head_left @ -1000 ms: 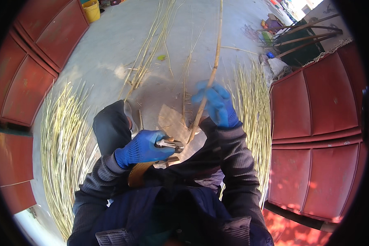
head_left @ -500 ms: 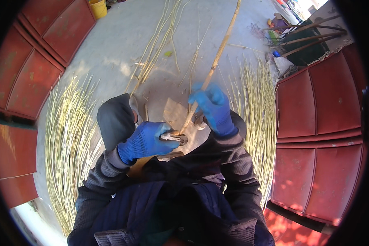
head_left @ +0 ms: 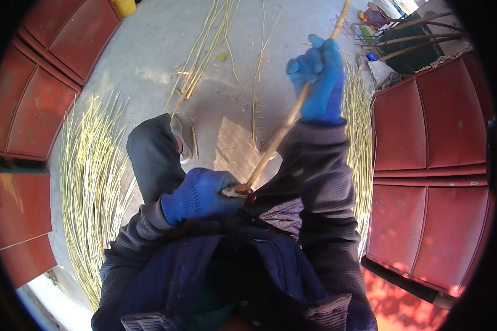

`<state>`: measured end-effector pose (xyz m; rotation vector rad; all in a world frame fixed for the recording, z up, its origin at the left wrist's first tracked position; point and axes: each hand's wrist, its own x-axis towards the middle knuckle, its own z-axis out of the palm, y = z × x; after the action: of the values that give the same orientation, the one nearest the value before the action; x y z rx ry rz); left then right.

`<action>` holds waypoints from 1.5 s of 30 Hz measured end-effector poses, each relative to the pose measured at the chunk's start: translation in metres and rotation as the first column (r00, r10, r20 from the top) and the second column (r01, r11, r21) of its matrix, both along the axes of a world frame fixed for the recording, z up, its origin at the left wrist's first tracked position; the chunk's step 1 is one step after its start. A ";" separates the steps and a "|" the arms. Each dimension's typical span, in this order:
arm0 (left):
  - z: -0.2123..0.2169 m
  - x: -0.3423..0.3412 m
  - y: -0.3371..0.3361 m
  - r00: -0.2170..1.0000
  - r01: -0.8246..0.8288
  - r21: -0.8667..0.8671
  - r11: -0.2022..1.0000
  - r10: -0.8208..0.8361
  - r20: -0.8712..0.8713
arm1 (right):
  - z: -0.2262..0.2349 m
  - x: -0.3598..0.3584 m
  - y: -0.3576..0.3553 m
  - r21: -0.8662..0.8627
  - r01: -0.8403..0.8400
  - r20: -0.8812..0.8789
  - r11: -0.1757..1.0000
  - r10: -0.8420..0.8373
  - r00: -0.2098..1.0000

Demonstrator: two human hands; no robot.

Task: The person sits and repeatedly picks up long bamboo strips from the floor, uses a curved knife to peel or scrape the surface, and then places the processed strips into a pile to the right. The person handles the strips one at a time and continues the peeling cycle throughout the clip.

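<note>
My left hand, in a blue glove, is closed around a small hand tool with a pale handle and a dark head. Most of the tool is hidden by the glove, so its exact kind is unclear. A long tan stick has its lower end at the tool's head and slants up to the right past the picture's top. Higher up, my right hand, gloved in blue too, has its fingers curled about the stick, with the thumb side raised. Both sleeves are dark.
Bundles of thin yellow-green stalks lie on either side of me. More long stalks are strewn on the grey floor ahead. Red padded panels flank both sides. Bent poles stand far right; a yellow bucket is far left.
My right hand has moved up and to the right, away from the left hand, along with a tilt of the stick to the right. The left hand stays near its place, slightly lower.
</note>
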<state>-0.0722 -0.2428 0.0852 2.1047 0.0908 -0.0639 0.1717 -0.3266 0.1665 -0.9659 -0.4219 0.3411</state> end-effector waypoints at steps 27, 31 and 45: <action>-0.013 0.190 0.190 0.780 -0.315 0.152 0.937 0.164 0.603 | -0.132 -0.169 -0.330 -0.879 0.268 0.450 0.395 0.496 0.743; -0.022 0.203 0.157 0.872 -0.255 -0.147 0.956 0.293 0.392 | -0.126 -0.186 -0.377 -0.949 0.167 0.283 0.266 0.492 0.823; -0.058 0.199 0.091 0.922 -0.330 -0.249 0.911 0.367 0.119 | -0.137 -0.096 -0.211 -0.789 0.276 0.538 0.549 0.398 0.743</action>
<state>0.1267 -0.1514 0.0274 1.8304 0.3461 0.3024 0.0762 -0.5376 0.0295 -2.0881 -1.0298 0.2388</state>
